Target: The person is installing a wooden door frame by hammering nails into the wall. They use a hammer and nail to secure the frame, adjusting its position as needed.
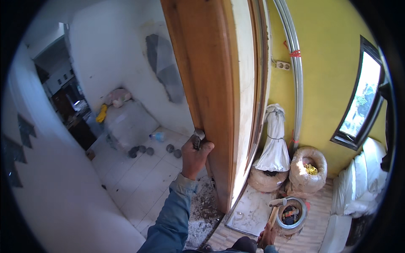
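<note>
My left hand [195, 159] is closed around a short chisel-like metal tool [199, 135], its grey, rounded end showing above the fist. That hand is up against the edge of a brown wooden door frame [206, 76]; the tool's other end is hidden in the grip. Low on the right, my right hand [266, 237] grips the wooden handle of a hammer [273, 217]. The hammer's metal head points up and away from me, in front of a round metal-rimmed pot [303, 216] with dark and orange things inside.
Rubble and dust [204, 211] lie on the floor below the frame. A white wrapped bundle [275, 145] and wrapped coils [308, 162] stand by the yellow wall, near long metal profiles [297, 84]. Dark round objects [149, 151] and a plastic-covered heap [126, 120] are left.
</note>
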Action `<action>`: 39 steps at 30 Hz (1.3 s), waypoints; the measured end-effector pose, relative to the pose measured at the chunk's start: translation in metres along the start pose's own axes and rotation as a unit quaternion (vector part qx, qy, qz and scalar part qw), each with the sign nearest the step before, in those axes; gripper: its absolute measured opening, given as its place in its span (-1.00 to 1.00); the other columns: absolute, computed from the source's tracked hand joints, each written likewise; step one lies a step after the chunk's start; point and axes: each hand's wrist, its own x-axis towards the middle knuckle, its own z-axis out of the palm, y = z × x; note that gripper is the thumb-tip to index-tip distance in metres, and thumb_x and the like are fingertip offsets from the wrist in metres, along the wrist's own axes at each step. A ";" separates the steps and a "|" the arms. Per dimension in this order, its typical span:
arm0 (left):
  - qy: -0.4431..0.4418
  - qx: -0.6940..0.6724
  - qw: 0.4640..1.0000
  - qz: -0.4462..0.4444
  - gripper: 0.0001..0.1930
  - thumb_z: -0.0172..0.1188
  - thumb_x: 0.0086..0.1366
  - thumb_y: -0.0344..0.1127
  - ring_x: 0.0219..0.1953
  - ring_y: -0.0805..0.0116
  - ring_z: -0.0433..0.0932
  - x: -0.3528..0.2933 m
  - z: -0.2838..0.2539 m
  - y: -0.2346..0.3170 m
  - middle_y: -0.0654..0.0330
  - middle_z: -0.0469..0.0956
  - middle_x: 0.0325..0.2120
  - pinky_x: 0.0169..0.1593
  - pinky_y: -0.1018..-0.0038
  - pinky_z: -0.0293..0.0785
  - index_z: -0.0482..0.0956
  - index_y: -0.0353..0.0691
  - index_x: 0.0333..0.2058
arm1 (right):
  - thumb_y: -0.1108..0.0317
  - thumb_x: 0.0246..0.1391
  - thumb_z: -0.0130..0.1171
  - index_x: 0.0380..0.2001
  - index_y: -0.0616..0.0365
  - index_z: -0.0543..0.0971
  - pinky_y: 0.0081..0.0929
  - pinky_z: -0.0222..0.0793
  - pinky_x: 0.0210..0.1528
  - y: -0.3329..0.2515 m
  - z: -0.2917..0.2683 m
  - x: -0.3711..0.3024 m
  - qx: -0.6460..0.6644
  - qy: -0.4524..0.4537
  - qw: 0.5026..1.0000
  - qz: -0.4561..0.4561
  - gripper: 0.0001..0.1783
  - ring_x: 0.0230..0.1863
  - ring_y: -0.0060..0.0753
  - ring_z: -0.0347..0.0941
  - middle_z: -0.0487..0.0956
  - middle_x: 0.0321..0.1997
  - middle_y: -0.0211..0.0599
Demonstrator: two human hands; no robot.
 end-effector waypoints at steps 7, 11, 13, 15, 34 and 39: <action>-0.068 0.018 0.992 0.106 -0.53 0.53 0.14 0.01 -0.34 0.24 0.57 0.013 -0.009 0.004 0.17 0.56 -0.36 -0.22 0.33 0.51 0.63 -0.28 -0.23 | 0.08 0.41 -0.07 -0.15 0.04 0.28 -0.44 0.20 -0.84 -0.037 0.042 -0.044 0.006 0.077 0.983 -0.169 -0.73 -0.81 -0.49 0.27 0.32 -0.68 -0.40; -0.072 0.033 0.991 0.108 -0.56 0.55 0.14 -0.03 -0.35 0.26 0.57 0.012 -0.016 0.006 0.16 0.55 -0.35 -0.23 0.33 0.50 0.62 -0.27 -0.26 | 0.21 0.35 -0.05 -0.16 0.09 0.29 -0.57 0.16 -0.78 -0.110 0.067 -0.038 -0.005 0.061 0.942 -0.330 -0.80 -0.77 -0.61 0.23 0.31 -0.66 -0.42; -0.090 0.014 0.990 0.110 -0.54 0.56 0.12 -0.02 -0.38 0.27 0.54 0.014 -0.018 0.004 0.18 0.53 -0.36 -0.25 0.35 0.49 0.60 -0.28 -0.28 | 0.22 0.36 -0.05 -0.19 0.12 0.30 -0.51 0.20 -0.77 -0.145 0.082 -0.040 0.064 0.034 0.932 -0.354 -0.80 -0.76 -0.56 0.26 0.36 -0.65 -0.39; -0.097 -0.009 0.988 0.118 -0.52 0.57 0.10 0.00 -0.40 0.29 0.52 0.018 -0.017 0.001 0.19 0.51 -0.38 -0.28 0.36 0.48 0.59 -0.28 -0.29 | 0.21 0.36 -0.03 -0.11 0.16 0.33 -0.52 0.21 -0.74 -0.178 0.090 -0.053 0.038 0.035 0.913 -0.406 -0.76 -0.74 -0.56 0.27 0.40 -0.60 -0.36; -0.299 -0.242 0.866 0.319 -0.21 0.52 0.12 0.04 -0.21 -0.04 0.56 0.065 -0.017 -0.094 -0.10 0.51 -0.14 -0.24 0.14 0.56 0.50 -0.42 0.17 | 0.04 0.47 -0.10 -0.07 0.21 0.38 -0.56 0.22 -0.61 -0.366 0.276 -0.331 -0.159 0.407 0.496 -0.751 -0.61 -0.65 -0.62 0.31 0.38 -0.58 -0.44; -0.299 -0.332 0.842 0.303 -0.21 0.54 0.13 -0.07 -0.18 -0.11 0.57 0.060 -0.012 -0.097 -0.13 0.51 -0.10 -0.23 0.12 0.59 0.45 -0.42 0.21 | 0.06 0.46 -0.06 -0.07 0.14 0.46 -0.37 0.38 -0.58 -0.482 0.349 -0.433 -0.287 0.468 0.397 -0.735 -0.66 -0.61 -0.44 0.50 0.50 -0.54 -0.29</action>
